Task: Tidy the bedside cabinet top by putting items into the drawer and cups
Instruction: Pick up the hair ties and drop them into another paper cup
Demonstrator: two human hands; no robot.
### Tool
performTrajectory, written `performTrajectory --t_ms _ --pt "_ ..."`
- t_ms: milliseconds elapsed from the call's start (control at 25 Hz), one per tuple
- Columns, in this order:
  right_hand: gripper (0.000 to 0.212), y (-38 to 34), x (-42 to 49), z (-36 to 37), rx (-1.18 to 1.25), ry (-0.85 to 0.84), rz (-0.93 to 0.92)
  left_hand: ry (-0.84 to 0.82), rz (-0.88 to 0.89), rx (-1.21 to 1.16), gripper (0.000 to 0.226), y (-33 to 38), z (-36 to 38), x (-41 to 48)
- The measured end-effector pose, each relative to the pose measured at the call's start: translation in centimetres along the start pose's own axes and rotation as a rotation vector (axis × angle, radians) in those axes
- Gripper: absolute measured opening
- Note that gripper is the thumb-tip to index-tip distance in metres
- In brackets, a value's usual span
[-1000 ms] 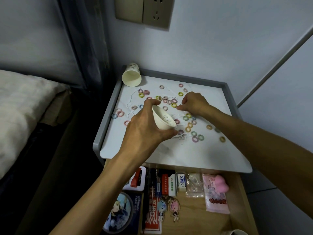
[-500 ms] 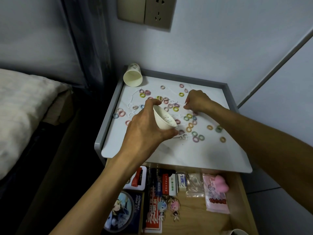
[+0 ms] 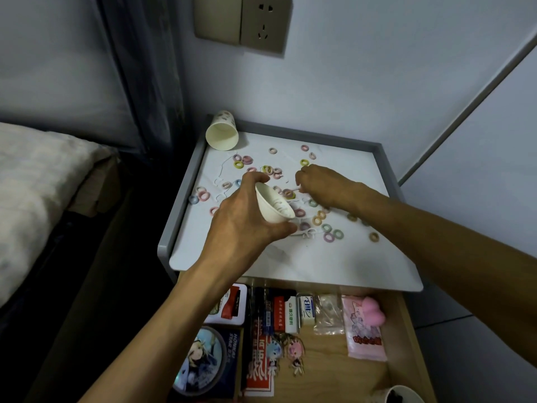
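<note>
My left hand (image 3: 244, 219) grips a white paper cup (image 3: 273, 206), tilted with its mouth toward the right, above the white cabinet top (image 3: 343, 257). Thin white pieces lie inside the cup. My right hand (image 3: 322, 184) hovers just right of the cup's mouth and pinches a thin white stick. Several small coloured hair rings (image 3: 332, 232) and thin white floss picks (image 3: 308, 234) are scattered over the top. A second paper cup (image 3: 222, 135) lies on its side at the back left corner. The wooden drawer (image 3: 404, 344) below stands open.
The drawer holds small boxes, a round badge (image 3: 200, 359), two keychain figures (image 3: 286, 351), a clear bag and a pink packet (image 3: 364, 330). A dark-filled cup (image 3: 402, 395) shows at the bottom right. A bed (image 3: 35, 184) lies left; a wall socket (image 3: 261, 21) hangs above.
My right hand lifted off the rings at the middle and drew left toward the cup's mouth with a thin white stick pinched. My left hand kept the cup almost still.
</note>
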State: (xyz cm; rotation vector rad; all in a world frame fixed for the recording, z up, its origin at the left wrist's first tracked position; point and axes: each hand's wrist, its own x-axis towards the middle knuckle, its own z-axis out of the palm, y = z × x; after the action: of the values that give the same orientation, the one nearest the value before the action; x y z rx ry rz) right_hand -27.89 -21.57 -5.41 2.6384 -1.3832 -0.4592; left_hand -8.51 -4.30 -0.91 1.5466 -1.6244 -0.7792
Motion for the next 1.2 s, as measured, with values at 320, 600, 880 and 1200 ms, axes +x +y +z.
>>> performTrajectory --t_ms 320,600,880,1200 --pt "0.02 2.7 -0.8 -3.1 0.131 0.201 0.144 0.027 -0.008 0.019 0.082 -0.5 -0.6 0.2" --pt "0.041 1.0 -4.0 -7.3 -0.104 -0.035 -0.027 0.018 -0.021 0.017 0.084 0.1 -0.7 -0.4" --pt "0.036 1.2 -4.5 -7.4 -0.165 -0.104 0.112 -0.003 -0.031 0.025 0.081 0.1 -0.6 -0.3" --pt "0.025 -0.9 -5.9 -11.1 0.479 0.079 -0.052 -0.034 -0.033 0.038 0.086 -0.5 -0.1 0.0"
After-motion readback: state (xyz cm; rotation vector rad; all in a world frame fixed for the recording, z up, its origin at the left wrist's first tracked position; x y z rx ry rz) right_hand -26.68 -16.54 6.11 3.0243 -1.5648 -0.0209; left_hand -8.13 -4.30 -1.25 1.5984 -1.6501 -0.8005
